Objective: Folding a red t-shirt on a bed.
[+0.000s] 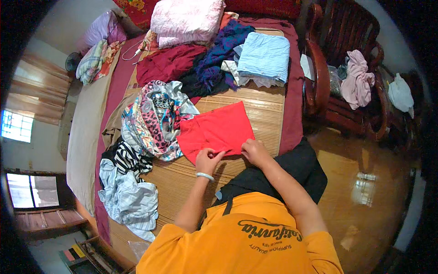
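Note:
A red cloth [219, 128], partly folded, lies spread on a bamboo mat [263, 102] in front of me. My left hand [207, 161] pinches its near edge between thumb and fingers; a pale bangle circles that wrist. At the cloth's near right corner, my right hand [253, 150] grips the edge. Touching the red cloth on its left is a heap of patterned fabric [154, 120]. Below that heap lie a black-and-white striped cloth [130, 159] and a crumpled light blue garment [133, 198].
Folded light blue striped clothes [263, 58] are stacked at the back right. Beyond the mat's middle lie maroon cloth [167, 63], a dark blue fringed cloth [219, 51] and a pink-white quilt [186, 17]. A wooden chair [318, 75] stands at the right, with a pink cloth [357, 80] nearby.

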`<state>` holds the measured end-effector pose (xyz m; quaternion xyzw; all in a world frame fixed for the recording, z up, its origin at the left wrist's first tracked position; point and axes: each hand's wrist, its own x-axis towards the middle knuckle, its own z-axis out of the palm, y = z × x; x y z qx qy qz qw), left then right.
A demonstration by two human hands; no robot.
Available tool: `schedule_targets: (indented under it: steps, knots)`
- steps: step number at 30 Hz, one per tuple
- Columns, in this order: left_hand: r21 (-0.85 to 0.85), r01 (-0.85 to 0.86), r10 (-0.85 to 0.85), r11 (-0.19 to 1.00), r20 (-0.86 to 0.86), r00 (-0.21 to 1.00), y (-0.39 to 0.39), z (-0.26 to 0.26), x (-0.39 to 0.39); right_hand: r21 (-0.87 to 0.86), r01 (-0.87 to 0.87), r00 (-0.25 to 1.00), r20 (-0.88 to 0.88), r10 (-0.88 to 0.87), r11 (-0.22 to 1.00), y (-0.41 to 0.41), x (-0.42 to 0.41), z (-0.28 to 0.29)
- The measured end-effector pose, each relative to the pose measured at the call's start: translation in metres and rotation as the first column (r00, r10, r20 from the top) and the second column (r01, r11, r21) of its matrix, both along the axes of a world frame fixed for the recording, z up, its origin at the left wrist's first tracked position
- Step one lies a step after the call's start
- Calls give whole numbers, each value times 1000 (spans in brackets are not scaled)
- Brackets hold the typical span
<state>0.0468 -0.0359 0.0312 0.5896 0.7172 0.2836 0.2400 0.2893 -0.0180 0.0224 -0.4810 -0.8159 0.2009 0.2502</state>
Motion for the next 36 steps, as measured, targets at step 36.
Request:
schedule_targets:
  steps: [36]
  knots:
    - [-128, -162, 149, 978, -106, 983, 133, -22, -59, 76, -211, 966, 169, 196, 975, -7, -22, 2]
